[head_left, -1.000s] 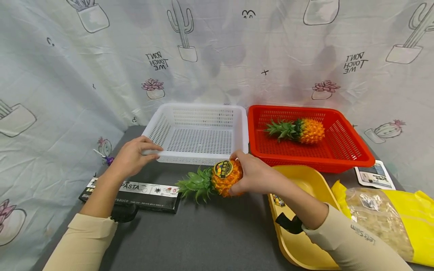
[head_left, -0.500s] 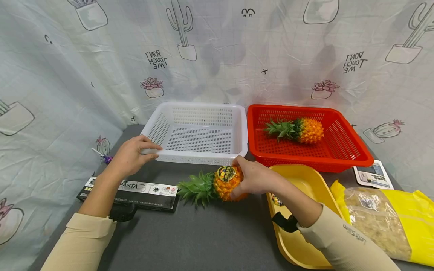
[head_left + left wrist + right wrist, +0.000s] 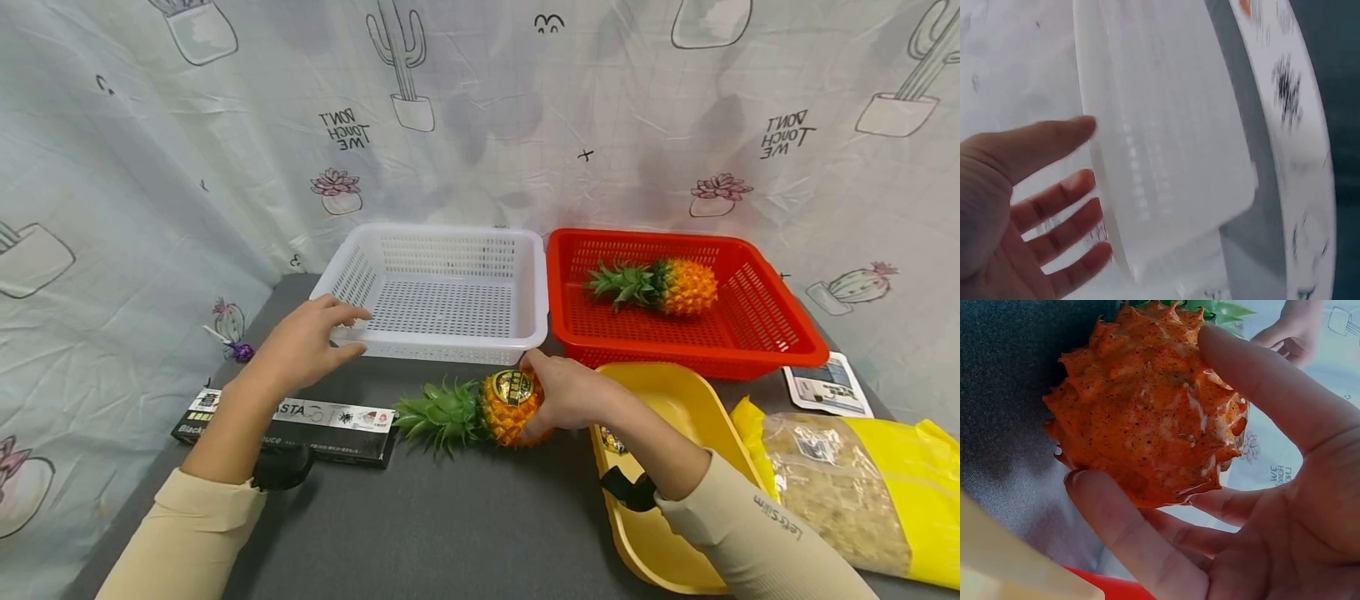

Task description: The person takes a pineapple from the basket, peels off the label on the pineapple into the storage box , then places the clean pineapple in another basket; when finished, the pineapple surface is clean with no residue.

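My right hand [image 3: 573, 390] grips the round base of a small pineapple [image 3: 512, 410], with its leafy crown pointing left. A black-and-gold sticker shows on its top side. In the right wrist view, thumb and fingers curve around the spiky orange fruit [image 3: 1141, 406]. My left hand [image 3: 303, 346] hovers at the front left corner of a white plastic basket [image 3: 442, 343], thumb and fingers spread apart. The left wrist view shows that hand [image 3: 1029, 194] beside the basket's rim, holding nothing; whether a fingertip touches it I cannot tell.
A red basket [image 3: 697, 360] holding another pineapple [image 3: 686, 287] stands right of the white one. In front lies a yellow tray [image 3: 637, 546], partly under my right forearm. A black pasta box [image 3: 337, 446] is at left, a yellow-and-clear bag [image 3: 840, 492] at right.
My left hand has come off the white basket's corner, its fingers parting and shifting slightly right. The gripped pineapple has moved a little right and toward me, its sticker turning upward.
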